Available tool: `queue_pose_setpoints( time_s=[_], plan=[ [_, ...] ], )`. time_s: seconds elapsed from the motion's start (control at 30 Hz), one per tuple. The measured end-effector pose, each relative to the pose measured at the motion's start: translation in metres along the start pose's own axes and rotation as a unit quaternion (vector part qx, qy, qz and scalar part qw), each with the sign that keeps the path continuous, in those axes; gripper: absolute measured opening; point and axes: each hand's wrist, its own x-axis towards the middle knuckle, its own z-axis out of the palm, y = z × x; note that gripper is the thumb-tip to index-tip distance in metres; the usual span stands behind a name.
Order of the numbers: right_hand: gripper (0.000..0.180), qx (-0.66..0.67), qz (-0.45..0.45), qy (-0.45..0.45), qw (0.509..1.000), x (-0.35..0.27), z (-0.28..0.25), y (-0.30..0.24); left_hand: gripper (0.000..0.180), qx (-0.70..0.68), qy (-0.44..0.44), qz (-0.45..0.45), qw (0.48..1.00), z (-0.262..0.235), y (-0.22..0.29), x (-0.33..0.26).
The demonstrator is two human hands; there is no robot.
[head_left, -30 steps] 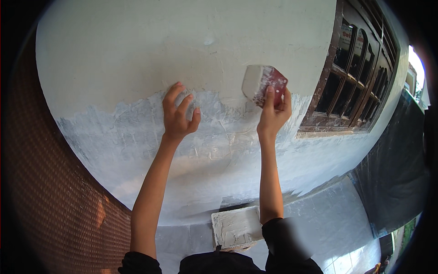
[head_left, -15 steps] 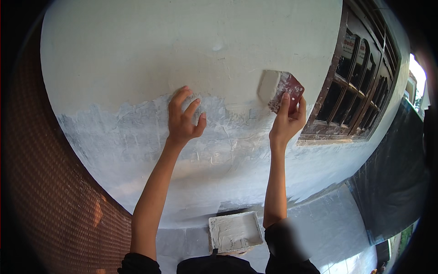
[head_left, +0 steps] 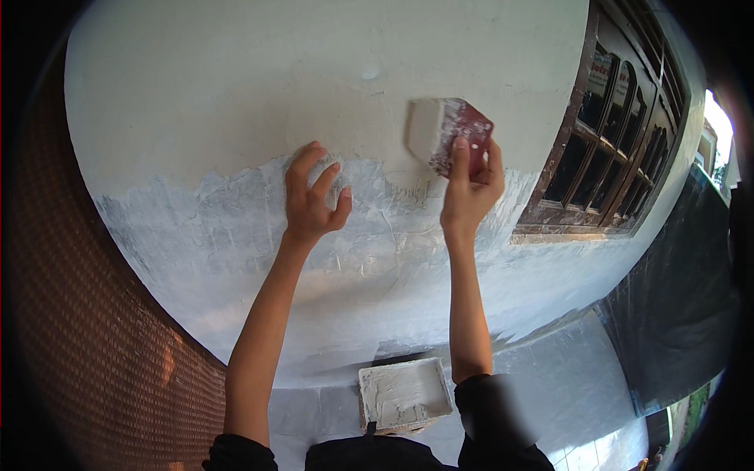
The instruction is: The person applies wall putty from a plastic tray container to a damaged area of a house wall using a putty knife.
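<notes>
In my right hand [head_left: 473,192] is a dark red, flat putty scraper [head_left: 471,129], gripped with the thumb across its face. Pale filler covers its left half, and that edge lies close to or against the wall [head_left: 236,86]. My left hand [head_left: 312,200] rests near the wall with its fingers bent and spread, holding nothing. Between and around both hands the upper wall is coated in cream filler with a ragged lower border. Below that border the surface is bluish grey and streaky.
A rectangular tray [head_left: 364,392] of pale filler stands low in front of me. To the right is a dark wooden window [head_left: 581,177] with glass panes. A brown woven panel [head_left: 110,337] borders the left, and a dark sheet [head_left: 675,298] hangs at far right.
My right hand has moved left and slightly up along the wall with the scraper. My left hand has stayed almost where it was.
</notes>
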Motion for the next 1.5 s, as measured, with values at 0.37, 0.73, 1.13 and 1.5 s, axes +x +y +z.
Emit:
queue_pose_setpoints(
  time_s=[0.37,0.73,1.13,1.5],
  plan=[
    [0.023,-0.024,0.011,0.027,0.999,-0.007,-0.019,-0.001,0.038,-0.005,-0.035,0.007,0.999,-0.001,0.004,0.002],
    [0.025,-0.105,-0.011,0.060,0.993,0.004,-0.055,0.009,0.040,-0.008,-0.001,0.012,1.000,0.004,0.002,0.001],
    [0.024,-0.072,0.022,0.015,0.997,-0.017,-0.040,0.020,0.041,0.001,-0.004,0.009,1.000,0.003,0.002,0.000],
    [0.023,-0.006,0.068,0.012,0.998,-0.026,-0.043,0.027,0.042,0.000,-0.003,0.011,1.000,0.002,-0.001,0.000]
  ],
)
